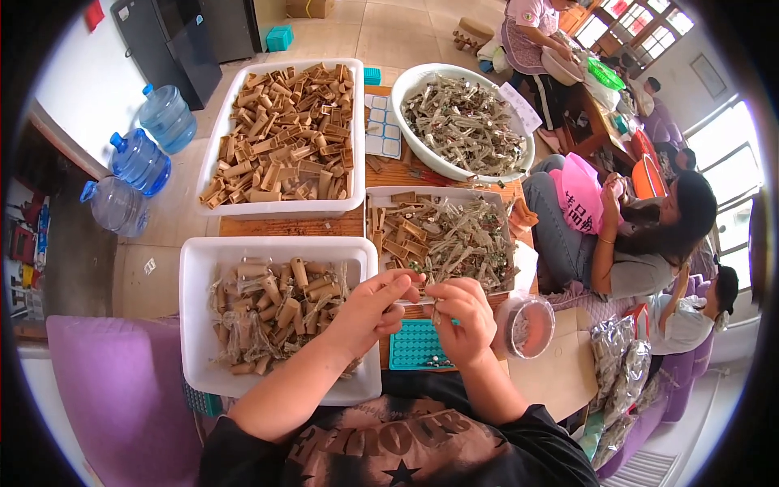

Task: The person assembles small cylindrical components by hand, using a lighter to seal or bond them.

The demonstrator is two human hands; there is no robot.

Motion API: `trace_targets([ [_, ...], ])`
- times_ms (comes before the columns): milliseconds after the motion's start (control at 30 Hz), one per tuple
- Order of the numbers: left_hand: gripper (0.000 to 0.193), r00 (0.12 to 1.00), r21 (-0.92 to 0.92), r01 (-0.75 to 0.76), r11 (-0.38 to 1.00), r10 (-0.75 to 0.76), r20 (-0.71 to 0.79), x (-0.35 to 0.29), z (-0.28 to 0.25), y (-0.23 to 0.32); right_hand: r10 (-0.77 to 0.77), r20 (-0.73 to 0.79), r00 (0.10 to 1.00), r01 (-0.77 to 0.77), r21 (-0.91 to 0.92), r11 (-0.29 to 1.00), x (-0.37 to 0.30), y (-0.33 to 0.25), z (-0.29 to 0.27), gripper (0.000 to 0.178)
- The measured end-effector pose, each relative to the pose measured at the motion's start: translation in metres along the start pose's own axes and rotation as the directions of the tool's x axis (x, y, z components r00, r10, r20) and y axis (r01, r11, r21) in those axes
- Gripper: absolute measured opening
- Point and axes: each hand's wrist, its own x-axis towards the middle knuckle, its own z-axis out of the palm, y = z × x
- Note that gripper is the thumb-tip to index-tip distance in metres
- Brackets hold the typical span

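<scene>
One wooden worktop (284, 227) carried white trays (358, 138) heaped with brown parts (324, 138). Just beyond a teal grid tray (410, 345), the left hand (369, 312) curled, its grip impossible to tell; the right hand's fingers (439, 290) appeared to pinch a tiny piece (435, 313). A light, steady pinch, kept low over the grid, seemed wisest against drops.

Light: room was bright with daylight, strongest at the right-hand windows (733, 174), panes washed white | Shadows: soft; far-left edge was dim | Glare: glints lay on silvery bags (629, 369) | Focus: table (276, 227) was crisp, far background softer | Distortion: fisheye bent straight lines inside a black rim
</scene>
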Motion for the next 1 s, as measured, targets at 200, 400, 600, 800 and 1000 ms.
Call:
trace_targets([
  [200,0.02,0.996,-0.089,-0.085,0.992,0.087,0.015,0.0,-0.003,-0.003,-0.082,0.072,0.994,0.082,-0.008,0.997,-0.007,-0.005,0.001,0.03],
  [400,0.015,0.965,-0.154,-0.256,0.954,0.261,0.018,-0.001,-0.004,-0.001,0.012,0.085,0.996,-0.011,-0.006,1.0,-0.015,-0.014,0.0,0.025],
  [600,0.014,0.935,-0.01,-0.353,0.936,0.353,0.038,-0.002,-0.002,0.0,0.717,0.24,0.654,-0.602,0.74,0.301,-0.037,-0.014,0.004,0.023],
  [800,0.018,0.967,0.21,-0.25,0.945,0.253,0.01,-0.005,0.004,0.001,0.686,0.315,0.656,-0.67,0.662,0.337,-0.009,-0.009,-0.013,0.019],
  [1000,0.025,0.976,0.312,-0.203,0.928,0.216,-0.007,-0.001,-0.001,-0.004,0.357,0.145,0.923,-0.371,0.086,0.925,0.023,-0.012,-0.001,0.025],
])
